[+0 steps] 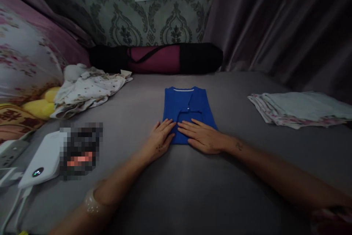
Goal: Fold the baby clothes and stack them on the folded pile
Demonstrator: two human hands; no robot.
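A blue garment (178, 101), folded into a compact rectangle, lies on the grey sheet with its neckline at the far edge. My left hand (162, 139) rests on its near left corner, fingers stretched out and palm down. Flat across the near right part lies my right hand (202, 136), its fingers spread and pointing left. Neither hand grips the cloth. The fingertips of the two hands are close together but apart. Part of the garment's near side is hidden under the hands.
Folded pale cloths (302, 108) lie at the right. A crumpled spotted cloth (93, 86) and yellow plush (41, 107) are at the left, near a white power bank (44, 160) with cables. A black and maroon bag (156, 59) lies along the wall.
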